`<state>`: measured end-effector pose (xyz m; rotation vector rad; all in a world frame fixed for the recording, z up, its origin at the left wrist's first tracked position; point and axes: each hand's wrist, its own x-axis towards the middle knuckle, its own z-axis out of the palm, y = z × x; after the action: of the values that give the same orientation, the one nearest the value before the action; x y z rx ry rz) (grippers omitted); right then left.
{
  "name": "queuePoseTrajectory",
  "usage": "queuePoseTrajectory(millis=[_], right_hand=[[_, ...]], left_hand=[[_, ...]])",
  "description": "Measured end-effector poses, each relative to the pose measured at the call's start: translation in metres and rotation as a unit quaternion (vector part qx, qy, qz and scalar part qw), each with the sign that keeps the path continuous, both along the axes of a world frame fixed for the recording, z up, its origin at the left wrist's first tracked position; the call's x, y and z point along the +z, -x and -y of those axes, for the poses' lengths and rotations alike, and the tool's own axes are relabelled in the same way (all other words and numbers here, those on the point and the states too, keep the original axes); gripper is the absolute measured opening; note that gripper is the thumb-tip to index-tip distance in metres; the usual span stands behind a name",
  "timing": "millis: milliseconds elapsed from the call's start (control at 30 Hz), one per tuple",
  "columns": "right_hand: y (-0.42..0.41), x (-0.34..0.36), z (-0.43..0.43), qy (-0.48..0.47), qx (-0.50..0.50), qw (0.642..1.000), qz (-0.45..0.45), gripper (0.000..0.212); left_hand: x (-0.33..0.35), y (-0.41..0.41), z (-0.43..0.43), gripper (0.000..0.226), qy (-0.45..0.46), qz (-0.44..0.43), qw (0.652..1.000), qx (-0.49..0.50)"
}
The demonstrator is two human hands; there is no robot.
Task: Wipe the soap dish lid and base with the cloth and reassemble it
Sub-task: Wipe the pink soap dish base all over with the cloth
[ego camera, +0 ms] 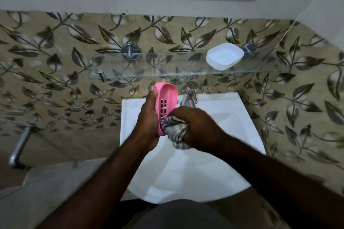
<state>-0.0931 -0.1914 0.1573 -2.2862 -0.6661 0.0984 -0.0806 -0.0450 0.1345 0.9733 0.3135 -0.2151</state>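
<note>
Wiping of pink slotted base (166, 98), held on edge with left hand (149, 122) thumb along its rim (other fingers hidden), is best run from right hand (197, 126) fingers, curled round bunched striped cloth (176, 132), up toward thumb tip; white lid (224, 56) is seen beyond fingertips on glass shelf (149, 65).

The person's left hand (149, 117) and right hand (197, 130) are bare, and the left forearm (104, 176) and right forearm (270, 171) are uncovered along the whole length that shows, from the wrists to the lower corners of the view. The left thumb (151, 92) ends in a short, pale nail, while the right hand is slightly blurred, so its knuckles show only as soft ridges. Between the forearms, at the bottom edge, a plain dark grey garment (178, 214) shows; whether shirt or trousers cannot be told.
</note>
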Motion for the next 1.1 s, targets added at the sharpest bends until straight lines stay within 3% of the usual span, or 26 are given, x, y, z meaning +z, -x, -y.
queuePoseTrajectory(millis=[100,200,367,500,600,700,800,900,1000,1100], right_hand=[[-0.021,0.005,0.001,0.037,-0.093,0.984,0.148,0.016],[-0.025,0.006,-0.007,-0.033,-0.174,0.973,0.150,0.021],[0.006,-0.006,-0.004,0.042,-0.013,0.990,0.132,0.046],[-0.020,0.012,0.001,0.108,-0.052,0.944,0.308,0.032],[-0.033,0.014,0.001,0.128,-0.087,0.931,0.330,0.022],[-0.029,0.007,0.001,0.134,-0.138,0.949,0.251,0.020],[-0.008,-0.011,-0.003,0.071,-0.173,0.976,0.113,0.010],[0.012,-0.021,-0.007,-0.027,-0.131,0.989,-0.067,0.027],[0.017,-0.013,-0.002,-0.173,-0.091,0.938,-0.286,0.021],[0.015,0.003,-0.006,-0.282,-0.097,0.885,-0.358,0.013]], left_hand=[[0.002,0.004,0.007,0.060,0.023,-0.004,0.998,-0.050],[0.003,0.006,0.010,0.058,0.033,0.001,0.997,-0.062],[0.001,0.005,0.001,0.069,0.050,-0.024,0.998,-0.033],[-0.002,0.012,0.015,0.061,0.057,-0.015,0.997,-0.050],[-0.003,0.010,0.020,0.058,0.026,0.016,0.999,-0.009],[-0.004,0.011,0.022,0.056,-0.024,0.038,0.999,0.023],[-0.006,0.011,0.021,0.068,-0.036,0.041,0.997,0.055],[-0.009,0.010,0.019,0.062,-0.109,0.073,0.988,0.086],[-0.017,0.012,0.021,0.061,-0.115,0.086,0.987,0.073],[-0.015,0.011,0.022,0.080,-0.054,0.041,0.997,0.044]])
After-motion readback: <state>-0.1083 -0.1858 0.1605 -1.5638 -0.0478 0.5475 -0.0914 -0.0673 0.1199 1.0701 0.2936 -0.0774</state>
